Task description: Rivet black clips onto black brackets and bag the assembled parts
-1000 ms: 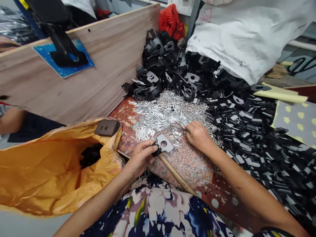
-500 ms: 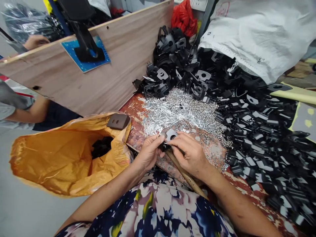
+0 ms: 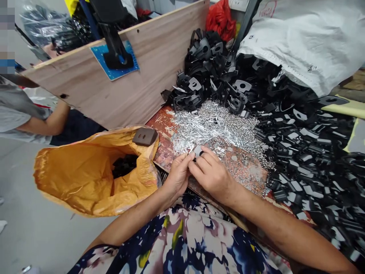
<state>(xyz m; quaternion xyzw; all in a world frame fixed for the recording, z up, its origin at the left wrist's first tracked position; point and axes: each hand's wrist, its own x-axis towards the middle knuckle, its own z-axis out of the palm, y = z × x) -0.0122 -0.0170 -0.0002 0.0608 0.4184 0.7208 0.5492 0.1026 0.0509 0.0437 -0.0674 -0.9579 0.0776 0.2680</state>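
Note:
Both my hands meet over the near edge of the worn red table, around a small black-and-grey plastic part (image 3: 197, 150). My left hand (image 3: 179, 173) pinches it from the left between thumb and fingers. From the right, my right hand (image 3: 213, 175) has its fingers closed over the part's other side. Most of the part is covered by fingers, and I cannot see whether a pin is in it. Just beyond my fingertips lies a heap of shiny metal pins (image 3: 191, 131).
An open yellow sack (image 3: 71, 179) with black pieces inside hangs at the left, a brown block (image 3: 145, 136) on its rim. Black plastic parts (image 3: 302, 152) are heaped right and behind. A wooden board (image 3: 154, 57) stands at the back left; beyond it sits a person (image 3: 42, 118).
My right hand has turned and closed further over the part, its fingers now nearer the left hand. The wooden stick below my hands is mostly covered now. The view has shifted slightly left.

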